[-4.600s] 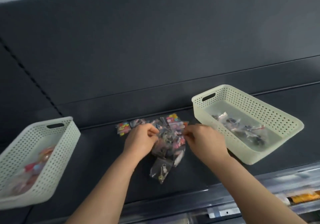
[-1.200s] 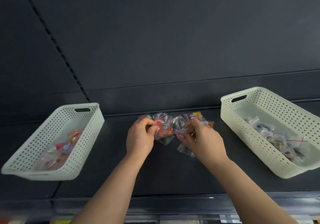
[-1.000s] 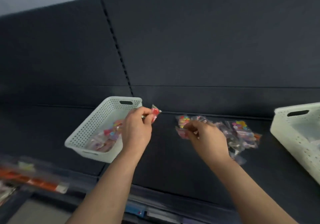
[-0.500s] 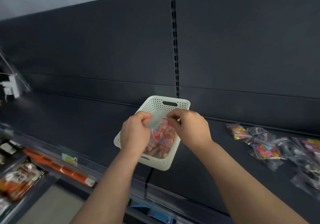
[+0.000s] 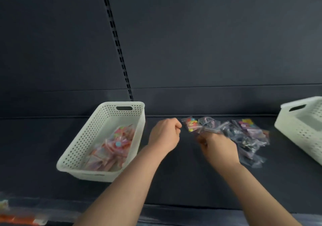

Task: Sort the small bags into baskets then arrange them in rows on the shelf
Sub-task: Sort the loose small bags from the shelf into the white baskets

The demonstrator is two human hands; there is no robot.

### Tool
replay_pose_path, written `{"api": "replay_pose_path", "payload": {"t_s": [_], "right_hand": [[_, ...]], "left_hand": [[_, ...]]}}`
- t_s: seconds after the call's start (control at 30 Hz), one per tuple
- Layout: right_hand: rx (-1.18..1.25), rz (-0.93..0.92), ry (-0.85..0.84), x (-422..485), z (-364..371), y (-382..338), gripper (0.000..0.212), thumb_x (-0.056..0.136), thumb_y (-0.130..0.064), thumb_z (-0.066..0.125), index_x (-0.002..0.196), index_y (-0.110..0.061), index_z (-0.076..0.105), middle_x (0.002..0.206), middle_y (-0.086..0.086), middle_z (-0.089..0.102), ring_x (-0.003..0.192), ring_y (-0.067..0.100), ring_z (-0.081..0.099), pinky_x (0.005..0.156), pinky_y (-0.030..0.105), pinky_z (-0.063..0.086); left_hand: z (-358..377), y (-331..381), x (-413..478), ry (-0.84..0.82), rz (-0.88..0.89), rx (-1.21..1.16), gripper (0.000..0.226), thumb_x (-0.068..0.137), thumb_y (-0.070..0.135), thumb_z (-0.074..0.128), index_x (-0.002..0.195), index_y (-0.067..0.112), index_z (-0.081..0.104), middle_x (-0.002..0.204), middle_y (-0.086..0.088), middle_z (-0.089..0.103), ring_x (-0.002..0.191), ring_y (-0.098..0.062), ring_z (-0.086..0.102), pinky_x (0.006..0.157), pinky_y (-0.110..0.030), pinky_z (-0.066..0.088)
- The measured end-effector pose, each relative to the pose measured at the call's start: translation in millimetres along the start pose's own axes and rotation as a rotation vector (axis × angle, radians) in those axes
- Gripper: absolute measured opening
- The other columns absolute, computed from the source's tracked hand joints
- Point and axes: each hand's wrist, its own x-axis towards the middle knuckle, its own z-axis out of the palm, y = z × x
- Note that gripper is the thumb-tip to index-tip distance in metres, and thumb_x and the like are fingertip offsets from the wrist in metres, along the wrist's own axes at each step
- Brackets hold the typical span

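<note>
A loose pile of small clear bags [image 5: 244, 135] with colourful and dark contents lies on the dark shelf [image 5: 174, 182], right of centre. My right hand [image 5: 217, 147] is at the pile's left edge, and its fingertips pinch a small clear bag [image 5: 206, 128]. My left hand [image 5: 164, 135] hovers just left of a bag of colourful pieces [image 5: 190, 124], fingers curled, holding nothing. The left white basket [image 5: 97, 121] holds several pink and colourful bags [image 5: 113, 149]. The right white basket [image 5: 299, 128] is cut off by the frame edge.
The dark back panel with a slotted upright [image 5: 118, 51] rises behind the shelf. Below the shelf's front edge at the lower left, blurred orange packages [image 5: 17, 218] sit on a lower level. Bare shelf lies between the baskets in front of the pile.
Both hands were over the left basket with bags half a second ago. They have moved right to the pile, the left hand now without a bag and the right pinching a bag.
</note>
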Motion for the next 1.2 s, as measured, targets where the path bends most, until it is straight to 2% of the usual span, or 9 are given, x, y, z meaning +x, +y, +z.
{"api": "replay_pose_path", "payload": {"t_s": [0.1, 0.27, 0.53, 0.63, 0.73, 0.83, 0.93, 1.07, 1.2], "right_hand": [[-0.003, 0.019, -0.035, -9, -1, 22, 0.022, 0.088, -0.030, 0.055, 0.105, -0.040, 0.063, 0.105, -0.008, 0.066, 0.100, 0.019, 0.061, 0.076, 0.029, 0.048], [0.033, -0.033, -0.050, -14, 4, 37, 0.019, 0.088, -0.034, 0.056, 0.104, -0.038, 0.066, 0.109, -0.013, 0.065, 0.105, 0.013, 0.057, 0.078, 0.026, 0.046], [0.050, -0.044, -0.054, -8, 4, 42, 0.017, 0.087, -0.035, 0.058, 0.101, -0.037, 0.067, 0.102, -0.013, 0.068, 0.099, 0.015, 0.062, 0.075, 0.025, 0.045], [0.023, -0.056, -0.034, 1, -1, 35, 0.018, 0.088, -0.031, 0.054, 0.101, -0.034, 0.066, 0.098, -0.008, 0.069, 0.095, 0.020, 0.063, 0.073, 0.028, 0.046], [0.072, -0.106, 0.041, 12, 2, 19, 0.017, 0.089, -0.031, 0.053, 0.100, -0.030, 0.066, 0.098, -0.006, 0.068, 0.095, 0.020, 0.061, 0.066, 0.028, 0.043], [0.094, -0.166, 0.030, 17, 12, -1, 0.026, 0.086, -0.046, 0.058, 0.104, -0.028, 0.065, 0.103, -0.005, 0.063, 0.104, 0.018, 0.055, 0.068, 0.029, 0.042], [0.078, -0.155, -0.024, 15, 19, -7, 0.023, 0.088, -0.040, 0.056, 0.104, -0.027, 0.067, 0.106, -0.005, 0.062, 0.103, 0.020, 0.058, 0.070, 0.030, 0.044], [0.192, -0.096, 0.160, 5, 8, 10, 0.011, 0.087, -0.031, 0.061, 0.095, -0.029, 0.068, 0.097, -0.008, 0.063, 0.092, 0.019, 0.061, 0.062, 0.029, 0.043], [0.238, -0.038, 0.383, -5, -16, 45, 0.002, 0.084, -0.022, 0.067, 0.084, -0.024, 0.068, 0.083, -0.005, 0.064, 0.075, 0.023, 0.063, 0.050, 0.028, 0.041]], "left_hand": [[26, 18, 22, -0.114, 0.040, 0.085, 0.028, 0.098, 0.022, 0.052, 0.125, 0.027, 0.060, 0.124, 0.003, 0.063, 0.117, -0.020, 0.052, 0.091, -0.036, 0.047], [49, 26, 48, -0.163, 0.074, 0.170, 0.037, 0.096, 0.023, 0.056, 0.132, 0.032, 0.054, 0.132, 0.004, 0.057, 0.120, -0.025, 0.045, 0.095, -0.038, 0.044], [46, 4, 10, -0.108, 0.071, -0.017, 0.018, 0.090, 0.027, 0.067, 0.107, 0.032, 0.070, 0.100, 0.013, 0.071, 0.098, -0.010, 0.062, 0.083, -0.033, 0.051], [38, -3, -1, 0.031, -0.032, -0.219, 0.018, 0.094, 0.022, 0.061, 0.106, 0.023, 0.074, 0.099, 0.008, 0.073, 0.095, -0.012, 0.065, 0.085, -0.032, 0.050], [27, -7, -9, 0.196, -0.128, -0.197, 0.020, 0.098, 0.021, 0.055, 0.109, 0.016, 0.071, 0.100, 0.001, 0.071, 0.088, -0.014, 0.060, 0.078, -0.027, 0.045], [23, -10, -14, 0.224, -0.141, -0.182, 0.019, 0.097, 0.021, 0.056, 0.108, 0.018, 0.071, 0.097, 0.000, 0.071, 0.090, -0.018, 0.063, 0.076, -0.028, 0.045], [21, -10, -16, 0.255, -0.110, -0.182, 0.019, 0.096, 0.021, 0.058, 0.108, 0.020, 0.072, 0.098, -0.001, 0.071, 0.092, -0.020, 0.063, 0.080, -0.032, 0.048], [27, -1, -13, 0.286, -0.047, -0.243, 0.018, 0.094, 0.016, 0.060, 0.105, 0.020, 0.074, 0.100, 0.000, 0.064, 0.092, -0.016, 0.061, 0.081, -0.019, 0.042], [45, 34, -8, 0.184, 0.006, -0.407, 0.017, 0.092, 0.011, 0.062, 0.101, 0.019, 0.074, 0.095, 0.004, 0.071, 0.088, -0.011, 0.067, 0.084, -0.027, 0.053]]}}
